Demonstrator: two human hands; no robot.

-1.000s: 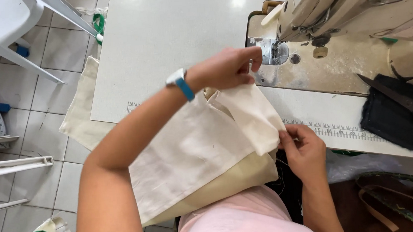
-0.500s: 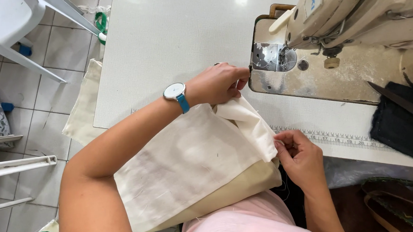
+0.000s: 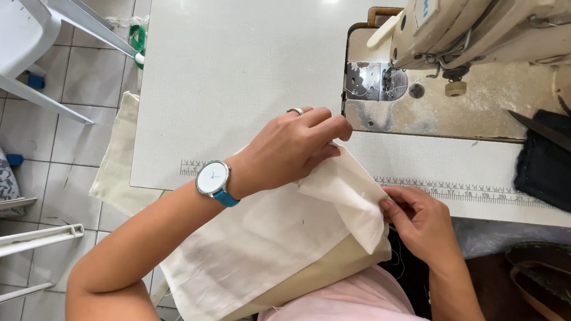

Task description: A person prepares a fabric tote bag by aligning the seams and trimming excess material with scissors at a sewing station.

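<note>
The cream cloth bag [image 3: 264, 253] lay in the lower middle of the frame, half over the near edge of the desk [image 3: 242, 71] and half on the person's lap; its long axis ran from lower left up to the right, ending at a folded corner between the two hands. The left hand [image 3: 291, 147] sat on top of that corner, fingers curled and pinching the upper fold; the right hand [image 3: 419, 222] gripped the same corner's edge from the right, thumb and fingers closed on the cloth, though what lay under them was hidden, possibly a seam. Both hands were at the corner, the left nearer the sewing machine [image 3: 486, 20] in the upper right; its needle plate [image 3: 376, 81] stood just above the left hand. Dark fabric [image 3: 553, 172] and scissors [image 3: 558, 140] lay at the right edge; a printed ruler strip [image 3: 469, 193] ran along the desk's front. A white plastic chair [image 3: 19, 44] stood on the tiled floor [image 3: 81, 119] at upper left.
</note>
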